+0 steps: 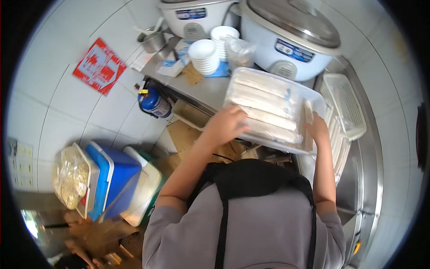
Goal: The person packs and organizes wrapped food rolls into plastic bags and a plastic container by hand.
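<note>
A white plastic tub [319, 101] stands on the counter before me. Long pale dough-like rolls [264, 104] lie side by side in it under clear plastic wrap. My left hand [226, 124] is at the tub's near left corner, fingers loosely bent and thumb apart, with nothing seen between them. At the right end of the tub, my right hand [318, 130] has its fingers closed around a separate pale roll [308, 112] lying crosswise along the wall. Its fingertips are partly hidden.
Two large rice cookers [286, 58] stand behind the tub. Stacked white bowls [204, 56] and a metal pot [153, 41] sit to the left. A pale basket [345, 105] is at right. Below left are a blue fire extinguisher [154, 102] and a blue cooler box [121, 179].
</note>
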Demonstrator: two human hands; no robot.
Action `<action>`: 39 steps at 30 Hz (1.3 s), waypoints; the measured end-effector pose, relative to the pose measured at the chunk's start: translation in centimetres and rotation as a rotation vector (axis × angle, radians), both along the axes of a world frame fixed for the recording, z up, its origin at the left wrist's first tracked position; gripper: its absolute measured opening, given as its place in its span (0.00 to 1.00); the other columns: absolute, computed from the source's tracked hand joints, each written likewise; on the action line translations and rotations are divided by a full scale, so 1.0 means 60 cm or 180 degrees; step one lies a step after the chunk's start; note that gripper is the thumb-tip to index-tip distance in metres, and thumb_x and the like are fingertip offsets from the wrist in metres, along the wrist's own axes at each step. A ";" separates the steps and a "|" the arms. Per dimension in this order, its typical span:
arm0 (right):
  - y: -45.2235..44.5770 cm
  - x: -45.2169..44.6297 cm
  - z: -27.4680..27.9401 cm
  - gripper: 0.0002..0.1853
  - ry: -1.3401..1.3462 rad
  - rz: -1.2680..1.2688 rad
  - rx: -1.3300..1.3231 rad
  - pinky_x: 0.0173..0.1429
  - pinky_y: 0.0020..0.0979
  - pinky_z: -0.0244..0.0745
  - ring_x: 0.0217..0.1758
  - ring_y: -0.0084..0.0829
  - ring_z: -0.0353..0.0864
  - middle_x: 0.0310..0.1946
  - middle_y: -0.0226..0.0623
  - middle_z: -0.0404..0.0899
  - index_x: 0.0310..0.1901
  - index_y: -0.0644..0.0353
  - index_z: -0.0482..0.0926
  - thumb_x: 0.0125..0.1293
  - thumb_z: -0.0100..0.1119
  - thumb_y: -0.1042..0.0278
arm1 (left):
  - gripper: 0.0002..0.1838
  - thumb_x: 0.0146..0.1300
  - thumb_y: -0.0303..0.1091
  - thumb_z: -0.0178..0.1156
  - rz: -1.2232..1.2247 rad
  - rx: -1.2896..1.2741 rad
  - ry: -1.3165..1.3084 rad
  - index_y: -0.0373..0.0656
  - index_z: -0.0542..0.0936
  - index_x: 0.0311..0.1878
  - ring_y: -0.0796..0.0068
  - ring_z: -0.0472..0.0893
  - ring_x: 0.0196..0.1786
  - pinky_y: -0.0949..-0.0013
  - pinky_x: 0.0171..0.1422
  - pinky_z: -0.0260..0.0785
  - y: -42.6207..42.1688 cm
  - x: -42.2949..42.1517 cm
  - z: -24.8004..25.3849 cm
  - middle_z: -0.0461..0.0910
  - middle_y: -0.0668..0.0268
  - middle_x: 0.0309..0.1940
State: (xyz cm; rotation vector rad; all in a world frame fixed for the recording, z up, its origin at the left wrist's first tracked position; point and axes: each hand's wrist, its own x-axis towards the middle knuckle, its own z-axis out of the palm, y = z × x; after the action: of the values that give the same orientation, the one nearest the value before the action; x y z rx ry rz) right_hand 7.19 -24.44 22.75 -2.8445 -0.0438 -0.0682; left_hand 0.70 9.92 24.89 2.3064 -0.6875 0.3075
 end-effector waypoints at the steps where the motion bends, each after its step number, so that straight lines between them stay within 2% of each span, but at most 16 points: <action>1: 0.012 -0.005 0.016 0.23 -0.0338 0.0132 0.0074 0.48 0.41 0.73 0.44 0.51 0.78 0.40 0.55 0.78 0.52 0.66 0.72 0.55 0.61 0.68 | 0.13 0.53 0.36 0.64 0.0007 0.0107 -0.0086 0.39 0.78 0.37 0.58 0.75 0.45 0.61 0.51 0.67 -0.004 0.002 -0.001 0.75 0.59 0.38; 4: 0.083 -0.018 0.064 0.17 -0.0238 0.1298 0.1106 0.46 0.40 0.73 0.42 0.51 0.77 0.39 0.48 0.78 0.48 0.64 0.75 0.55 0.60 0.75 | 0.15 0.49 0.39 0.65 -0.0025 0.0313 -0.0216 0.40 0.78 0.36 0.59 0.74 0.45 0.59 0.51 0.66 -0.029 0.002 -0.017 0.74 0.60 0.37; 6: 0.135 -0.038 0.085 0.17 0.0073 0.2153 0.1080 0.49 0.39 0.71 0.44 0.50 0.75 0.40 0.45 0.76 0.47 0.62 0.76 0.53 0.58 0.82 | 0.16 0.45 0.41 0.65 -0.0078 0.0452 -0.0315 0.41 0.78 0.34 0.59 0.74 0.42 0.59 0.49 0.67 -0.039 0.012 -0.044 0.75 0.60 0.34; 7: 0.159 -0.045 0.091 0.18 -0.0011 0.2338 0.0782 0.53 0.39 0.69 0.48 0.49 0.74 0.43 0.48 0.75 0.48 0.63 0.76 0.53 0.59 0.80 | 0.16 0.44 0.43 0.64 -0.0029 0.0793 -0.0221 0.42 0.79 0.33 0.58 0.75 0.38 0.58 0.45 0.68 -0.052 0.017 -0.061 0.75 0.59 0.30; 8: 0.172 -0.045 0.085 0.19 -0.0121 0.2528 0.0506 0.56 0.39 0.67 0.52 0.48 0.72 0.46 0.50 0.74 0.49 0.65 0.75 0.53 0.60 0.79 | 0.17 0.43 0.47 0.63 0.0120 0.0332 -0.0344 0.42 0.81 0.28 0.56 0.77 0.32 0.56 0.42 0.70 -0.060 0.016 -0.060 0.77 0.58 0.25; 9: 0.177 -0.037 0.067 0.21 -0.0034 0.2450 0.0509 0.59 0.38 0.65 0.55 0.49 0.70 0.50 0.51 0.72 0.50 0.64 0.74 0.51 0.60 0.80 | 0.18 0.44 0.48 0.63 0.0335 0.0882 0.0105 0.40 0.81 0.23 0.55 0.79 0.28 0.56 0.40 0.71 -0.070 0.016 -0.042 0.79 0.55 0.23; 11: 0.162 -0.009 0.037 0.25 -0.0193 0.2737 0.0403 0.61 0.37 0.65 0.56 0.49 0.70 0.52 0.52 0.71 0.52 0.66 0.73 0.49 0.58 0.85 | 0.21 0.47 0.53 0.64 0.0227 0.1173 0.0387 0.40 0.82 0.24 0.54 0.81 0.31 0.56 0.43 0.71 -0.066 0.009 -0.010 0.81 0.54 0.25; 13: 0.159 0.020 0.028 0.27 0.0321 0.2828 0.0763 0.55 0.37 0.67 0.48 0.47 0.71 0.45 0.49 0.71 0.53 0.67 0.72 0.46 0.59 0.86 | 0.23 0.43 0.56 0.67 0.0060 0.1530 0.0754 0.42 0.84 0.27 0.54 0.81 0.34 0.56 0.45 0.71 -0.076 0.038 -0.028 0.82 0.55 0.26; 14: 0.161 0.025 0.026 0.24 0.0147 0.2992 0.0693 0.52 0.36 0.67 0.44 0.46 0.70 0.41 0.48 0.70 0.49 0.68 0.72 0.46 0.59 0.85 | 0.24 0.41 0.57 0.68 0.0107 0.1654 0.0853 0.43 0.84 0.29 0.54 0.81 0.35 0.56 0.45 0.71 -0.078 0.033 -0.014 0.82 0.57 0.27; 17: 0.170 0.012 0.049 0.18 0.0139 0.3081 0.0655 0.48 0.31 0.68 0.41 0.39 0.72 0.38 0.44 0.70 0.43 0.67 0.71 0.47 0.57 0.83 | 0.25 0.37 0.57 0.71 0.0083 0.1965 0.0789 0.44 0.85 0.31 0.55 0.81 0.36 0.57 0.45 0.71 -0.087 0.031 -0.013 0.83 0.60 0.29; 20: 0.161 0.043 0.019 0.12 0.1464 0.2702 0.1764 0.41 0.26 0.67 0.34 0.28 0.70 0.31 0.37 0.69 0.36 0.64 0.68 0.47 0.54 0.82 | 0.25 0.36 0.57 0.72 0.0044 0.2088 0.0841 0.47 0.85 0.32 0.57 0.81 0.37 0.57 0.48 0.70 -0.095 0.035 -0.023 0.83 0.62 0.30; 24: 0.181 0.033 0.041 0.11 0.0957 0.2948 0.1125 0.35 0.23 0.64 0.27 0.21 0.65 0.24 0.29 0.67 0.32 0.61 0.65 0.46 0.52 0.83 | 0.24 0.36 0.56 0.72 0.0139 0.1964 0.0987 0.49 0.85 0.33 0.59 0.81 0.38 0.56 0.49 0.70 -0.106 0.038 -0.028 0.83 0.64 0.32; 30: 0.152 0.072 0.028 0.13 0.1399 0.2740 0.1671 0.33 0.19 0.60 0.28 0.17 0.63 0.25 0.26 0.67 0.38 0.63 0.71 0.49 0.54 0.83 | 0.19 0.42 0.53 0.70 0.0094 0.2284 0.0522 0.50 0.84 0.33 0.61 0.81 0.35 0.58 0.43 0.72 -0.103 0.012 0.013 0.83 0.65 0.31; 33: 0.129 0.106 0.037 0.14 0.1571 0.2911 0.0770 0.31 0.19 0.58 0.28 0.15 0.61 0.26 0.24 0.69 0.43 0.64 0.72 0.54 0.55 0.73 | 0.19 0.43 0.51 0.69 0.0145 0.2232 0.0178 0.50 0.82 0.34 0.61 0.81 0.36 0.57 0.42 0.72 -0.098 0.014 0.009 0.83 0.65 0.30; 36: 0.074 0.165 0.022 0.16 0.1641 0.2944 0.1578 0.32 0.19 0.60 0.27 0.14 0.63 0.29 0.24 0.73 0.49 0.61 0.72 0.58 0.54 0.68 | 0.19 0.43 0.49 0.68 0.0266 0.2140 0.0007 0.49 0.80 0.35 0.60 0.81 0.36 0.57 0.40 0.72 -0.086 0.011 0.025 0.82 0.63 0.29; 39: 0.050 0.144 0.062 0.16 0.1338 0.2440 0.2107 0.31 0.19 0.61 0.26 0.15 0.64 0.29 0.25 0.74 0.49 0.61 0.71 0.60 0.53 0.66 | 0.20 0.44 0.50 0.67 0.0565 0.1942 0.0070 0.50 0.79 0.38 0.59 0.81 0.37 0.56 0.40 0.71 -0.065 0.011 0.034 0.82 0.62 0.31</action>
State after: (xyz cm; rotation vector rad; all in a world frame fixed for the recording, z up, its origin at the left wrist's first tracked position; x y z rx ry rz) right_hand 15.84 -21.47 26.49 -1.9709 -0.8320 0.5599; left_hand 1.38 6.02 26.95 2.9557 -0.6248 0.1639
